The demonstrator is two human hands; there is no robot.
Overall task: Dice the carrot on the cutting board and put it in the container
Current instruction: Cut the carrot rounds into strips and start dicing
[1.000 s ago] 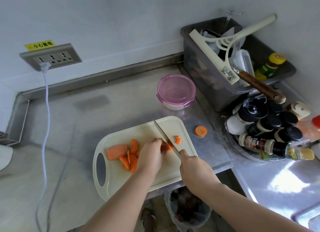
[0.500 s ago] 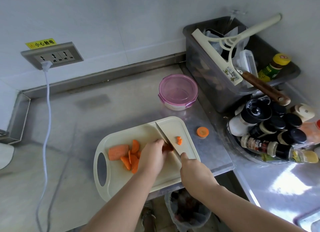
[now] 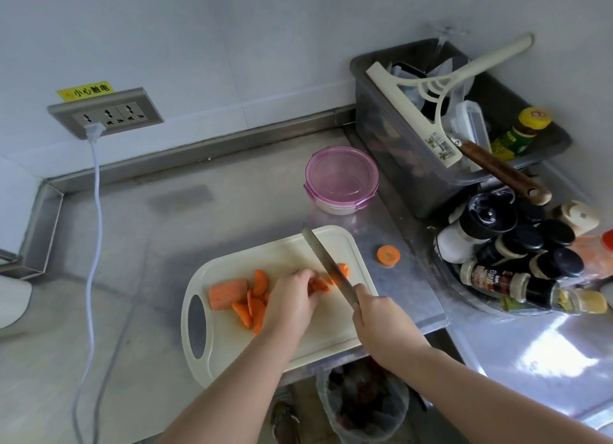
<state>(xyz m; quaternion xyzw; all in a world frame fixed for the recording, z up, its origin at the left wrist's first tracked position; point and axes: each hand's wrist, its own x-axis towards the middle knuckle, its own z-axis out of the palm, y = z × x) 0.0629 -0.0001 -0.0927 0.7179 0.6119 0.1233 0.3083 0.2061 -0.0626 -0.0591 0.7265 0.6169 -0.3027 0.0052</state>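
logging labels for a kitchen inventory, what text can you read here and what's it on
"小心触电": on the yellow sticker above the socket.
"白胡椒", as far as it can be made out: on the label of a lying spice bottle.
Squeegee tag: barcode and print too small to read.
Yellow-capped bottle: cap mark and green label blurred.
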